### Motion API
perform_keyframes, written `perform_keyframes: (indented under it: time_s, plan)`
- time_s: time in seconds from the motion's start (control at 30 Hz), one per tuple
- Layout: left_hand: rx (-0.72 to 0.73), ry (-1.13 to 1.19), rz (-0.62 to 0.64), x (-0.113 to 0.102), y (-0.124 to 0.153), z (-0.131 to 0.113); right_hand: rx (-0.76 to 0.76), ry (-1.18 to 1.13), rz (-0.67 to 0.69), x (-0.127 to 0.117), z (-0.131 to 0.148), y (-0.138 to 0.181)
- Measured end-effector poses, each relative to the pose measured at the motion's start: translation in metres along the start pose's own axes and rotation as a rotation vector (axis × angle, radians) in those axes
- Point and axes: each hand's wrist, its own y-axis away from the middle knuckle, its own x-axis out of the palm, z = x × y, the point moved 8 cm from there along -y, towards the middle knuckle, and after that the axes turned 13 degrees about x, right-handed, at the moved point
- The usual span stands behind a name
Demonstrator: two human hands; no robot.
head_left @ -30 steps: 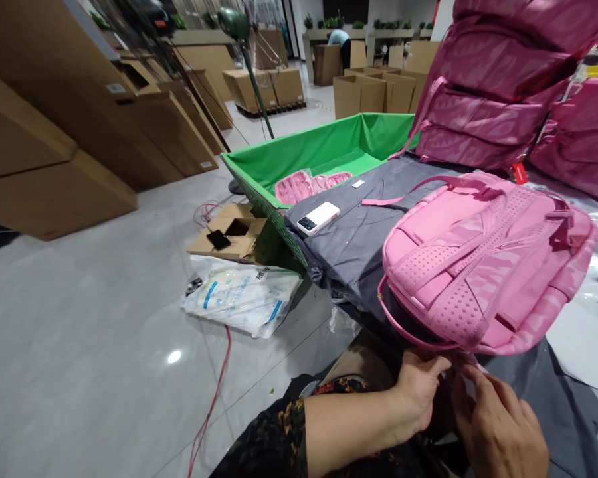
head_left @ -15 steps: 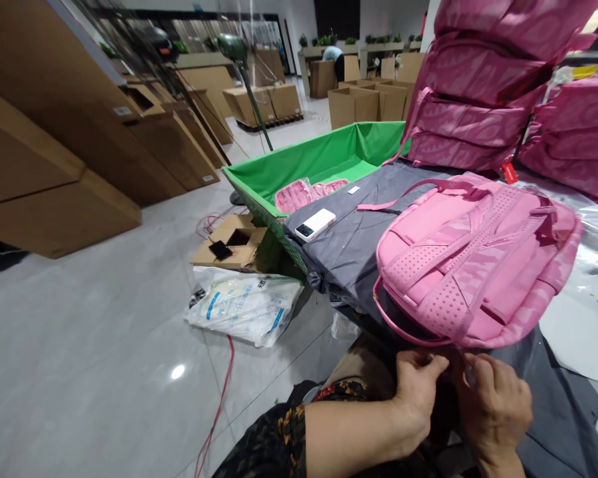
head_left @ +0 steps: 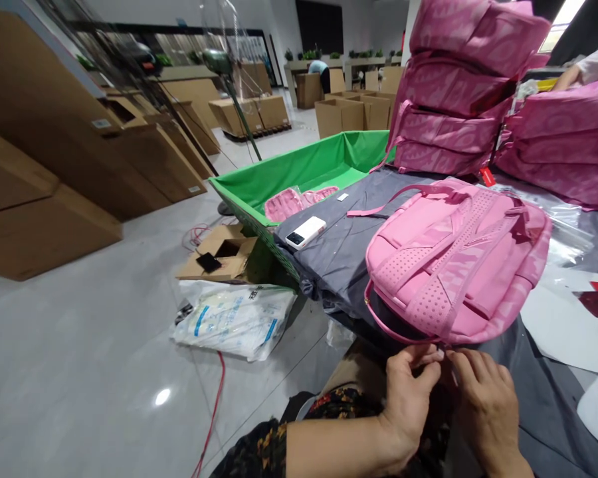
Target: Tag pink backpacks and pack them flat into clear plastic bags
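A pink backpack (head_left: 453,259) lies on the grey-covered table with its padded back and shoulder straps upward. At its near lower edge, my left hand (head_left: 411,392) is closed in a pinch, thumb against the fingers. Close beside it, my right hand (head_left: 486,398) is closed too, its fingertips pointing to the same spot. Both seem to grip the thin end of a backpack strap there, mostly hidden by the fingers. A pink loop hangs along the bag's near left side, and a loose strap (head_left: 363,213) reaches out at the far left.
A white phone-like device (head_left: 305,232) lies on the grey cover (head_left: 339,259). Beyond stands a green-lined bin (head_left: 279,166) with pink pieces. Stacked pink backpacks (head_left: 453,86) rise behind. Cartons and a white plastic bag (head_left: 239,318) are on the floor. Another person's arm (head_left: 573,76) shows at right.
The view has shifted a little, so most things sit further left. My hands stay together at the bag's lower edge, their fingers slightly repositioned. Another person's arm has appeared at the upper right.
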Motion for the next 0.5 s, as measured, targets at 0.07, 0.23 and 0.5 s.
perform_keyframes:
  time_s: [0.07, 0.23, 0.5]
  plan:
    - [-0.048, 0.020, -0.115, -0.016, 0.003, 0.013, 0.052, -0.119, -0.003, -0.001, -0.006, -0.002]
    - [-0.294, 0.306, -0.040, -0.005, -0.008, 0.060, 0.270, -0.313, 0.036, 0.008, -0.018, -0.007]
    - [-0.493, 0.081, -0.475, -0.001, 0.004, 0.080, 1.067, -0.616, 0.263, 0.067, -0.040, 0.036]
